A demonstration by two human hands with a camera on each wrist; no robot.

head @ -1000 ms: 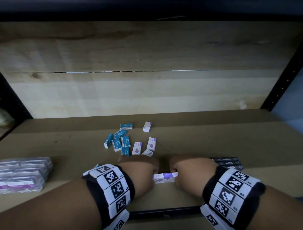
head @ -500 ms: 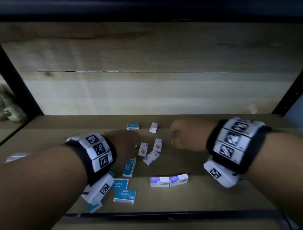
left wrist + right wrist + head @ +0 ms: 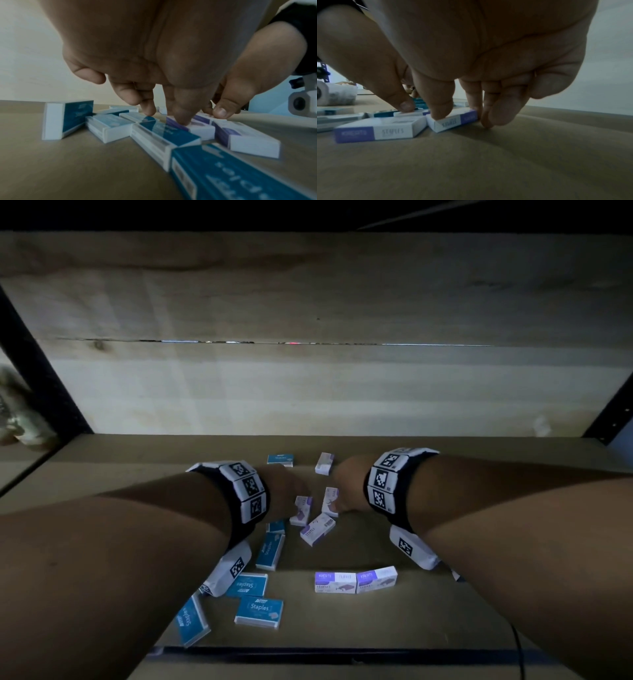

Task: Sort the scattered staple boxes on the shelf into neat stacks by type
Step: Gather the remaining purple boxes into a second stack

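Note:
Small staple boxes lie scattered on the brown shelf board (image 3: 428, 611). My left hand (image 3: 284, 494) is down on a purple box (image 3: 303, 510), its index fingertip (image 3: 181, 120) on top and the thumb (image 3: 221, 111) behind it. My right hand (image 3: 346, 491) grips another purple box (image 3: 453, 121), with the index finger (image 3: 440, 113) on top and the other fingers at its far end. A third purple box (image 3: 317, 529) lies loose just in front. Two purple boxes (image 3: 356, 579) sit end to end near the front. Blue boxes (image 3: 259, 611) lie at the front left.
A wooden back panel (image 3: 308, 388) closes the shelf, with black uprights (image 3: 51, 378) at both sides. One blue box (image 3: 280, 459) and one purple box (image 3: 324, 463) lie near the back. A black lip (image 3: 342, 655) runs along the front edge, crossed by a thin cable (image 3: 519, 652) at the right.
Both hands left the two purple boxes at the front, reached back over the scattered pile, and have come down onto purple boxes there.

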